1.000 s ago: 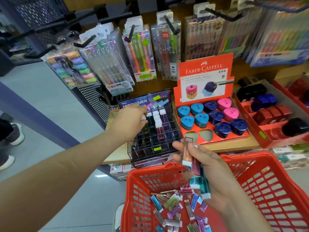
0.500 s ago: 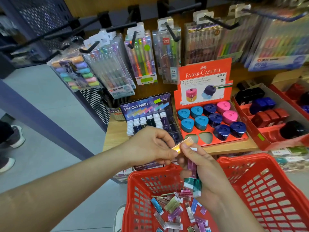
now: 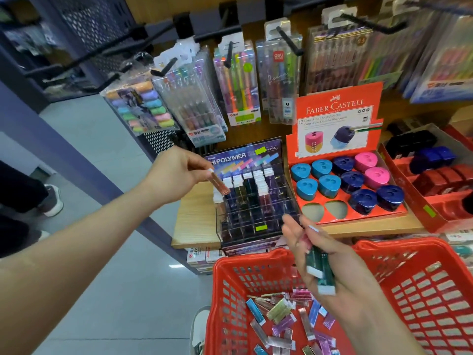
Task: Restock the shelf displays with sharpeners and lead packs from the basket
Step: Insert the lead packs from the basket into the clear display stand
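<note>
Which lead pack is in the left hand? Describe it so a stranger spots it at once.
Find the Hi-Polymer rack left of the red sharpener box. Above its left columns, the left hand pinches one brownish lead pack. Unlike the racked packs, it hangs tilted midair.

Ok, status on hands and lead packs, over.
Left hand pinches one lead pack above the Hi-Polymer display. Right hand holds spare packs over the red basket. Nothing in the way.

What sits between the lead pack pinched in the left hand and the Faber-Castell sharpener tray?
The clear Hi-Polymer display rack, partly filled with upright packs, stands between them in the head view.
</note>
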`<state>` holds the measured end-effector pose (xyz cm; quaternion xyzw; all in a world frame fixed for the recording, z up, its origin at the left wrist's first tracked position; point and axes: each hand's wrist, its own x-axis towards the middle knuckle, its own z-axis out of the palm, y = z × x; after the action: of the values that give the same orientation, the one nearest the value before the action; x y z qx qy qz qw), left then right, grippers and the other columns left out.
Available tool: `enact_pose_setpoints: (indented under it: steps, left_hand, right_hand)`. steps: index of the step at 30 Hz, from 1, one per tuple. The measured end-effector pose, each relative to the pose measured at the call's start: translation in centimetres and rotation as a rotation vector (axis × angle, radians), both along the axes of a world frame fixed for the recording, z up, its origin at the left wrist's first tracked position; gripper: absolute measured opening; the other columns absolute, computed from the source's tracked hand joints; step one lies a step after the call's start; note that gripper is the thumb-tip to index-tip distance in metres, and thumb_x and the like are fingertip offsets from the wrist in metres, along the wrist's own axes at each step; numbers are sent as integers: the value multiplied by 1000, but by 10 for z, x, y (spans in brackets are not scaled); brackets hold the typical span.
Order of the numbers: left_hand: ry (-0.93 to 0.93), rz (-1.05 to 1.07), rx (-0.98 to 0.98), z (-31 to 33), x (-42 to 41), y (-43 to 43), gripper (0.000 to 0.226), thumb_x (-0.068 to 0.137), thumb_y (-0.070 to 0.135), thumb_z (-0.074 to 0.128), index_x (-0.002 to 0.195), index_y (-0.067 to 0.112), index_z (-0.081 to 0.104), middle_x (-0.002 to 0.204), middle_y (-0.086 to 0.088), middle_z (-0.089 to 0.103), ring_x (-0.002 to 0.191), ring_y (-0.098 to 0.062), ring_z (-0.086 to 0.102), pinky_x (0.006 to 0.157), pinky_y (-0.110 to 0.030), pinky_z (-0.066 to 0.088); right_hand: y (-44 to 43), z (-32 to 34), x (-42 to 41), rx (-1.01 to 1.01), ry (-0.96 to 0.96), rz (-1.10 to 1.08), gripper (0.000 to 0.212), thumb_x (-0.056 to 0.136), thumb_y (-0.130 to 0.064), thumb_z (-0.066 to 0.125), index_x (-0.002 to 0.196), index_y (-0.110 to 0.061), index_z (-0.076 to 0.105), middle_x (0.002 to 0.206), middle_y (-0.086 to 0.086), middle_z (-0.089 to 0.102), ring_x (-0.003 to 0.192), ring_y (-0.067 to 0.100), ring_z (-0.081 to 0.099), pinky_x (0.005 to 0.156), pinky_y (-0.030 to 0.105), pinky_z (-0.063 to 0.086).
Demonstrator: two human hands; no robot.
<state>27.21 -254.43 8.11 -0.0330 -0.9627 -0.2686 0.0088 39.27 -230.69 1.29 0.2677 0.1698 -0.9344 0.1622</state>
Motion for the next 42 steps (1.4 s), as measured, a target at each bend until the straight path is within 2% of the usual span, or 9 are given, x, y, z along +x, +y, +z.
enact_pose_setpoints:
  steps: [3, 6, 16, 22, 27, 29, 32, 36, 42]
  left_hand:
    - [53, -33, -103, -9, 0, 4, 12, 85, 22, 72, 96, 19, 77, 85, 6, 70, 74, -5, 59, 76, -21, 43]
    - [91, -32, -126, -18, -1, 10, 13, 84, 25, 72, 95, 19, 76, 81, 8, 68, 77, -7, 60, 75, -19, 42]
    - [80, -65, -140, -27, -7, 16, 16, 87, 23, 70, 100, 15, 75, 94, 3, 72, 84, -8, 62, 82, -22, 48]
    - [106, -72, -148, -24, -8, 7, 18, 89, 21, 67, 104, 14, 74, 101, 2, 72, 87, -6, 59, 84, -18, 43]
    - [12, -48, 71, -7, -8, 5, 9, 83, 14, 73, 91, 15, 76, 81, 6, 71, 75, -6, 65, 74, -17, 51]
    - [-18, -83, 93, -2, -7, 3, 7, 81, 14, 75, 85, 19, 75, 76, 9, 70, 70, -3, 64, 69, -14, 49]
    - [-4, -163, -83, -6, -1, -1, 6, 81, 21, 75, 87, 21, 76, 77, 13, 69, 69, 4, 61, 68, -9, 46]
    - [36, -261, -278, -21, 4, -5, 15, 85, 24, 71, 97, 15, 75, 87, 5, 73, 77, -6, 65, 81, -22, 52]
    - [111, -388, -417, -38, 10, -10, 18, 89, 29, 66, 98, 14, 72, 88, 2, 71, 82, -16, 64, 77, -32, 52]
  right_hand:
    - [-3, -5, 3, 92, -3, 41, 29, 97, -11, 47, 124, -9, 57, 99, 15, 75, 48, 11, 62, 29, 12, 37]
    - [-5, -10, 3, 157, 9, 63, 27, 97, -16, 47, 121, -12, 59, 79, 9, 71, 38, 7, 45, 26, 12, 29]
    - [1, -15, 8, 204, 64, 129, 38, 95, -4, 46, 132, -7, 54, 79, 13, 69, 50, 11, 60, 28, 13, 31]
    - [2, -15, 10, 307, 78, 154, 32, 91, -7, 52, 121, -14, 61, 97, 14, 73, 54, 14, 66, 27, 13, 29]
    - [0, -16, 6, 354, 130, 179, 37, 68, -19, 75, 104, -17, 70, 76, 10, 63, 51, 16, 61, 26, 14, 29]
    - [2, -17, 9, 369, 132, 193, 28, 78, -15, 64, 106, -15, 69, 74, 8, 61, 54, 13, 59, 26, 14, 28]
    - [1, -16, 13, 376, 156, 221, 21, 87, -10, 55, 104, -13, 68, 78, 8, 61, 60, 11, 60, 28, 14, 29]
    - [-4, -12, 13, 428, 181, 242, 16, 78, -16, 61, 74, -18, 76, 73, 7, 63, 58, 9, 53, 31, 12, 25]
    - [-9, -20, 11, 448, 124, 215, 9, 76, -17, 67, 83, -12, 66, 68, 5, 55, 48, 3, 46, 31, 12, 26]
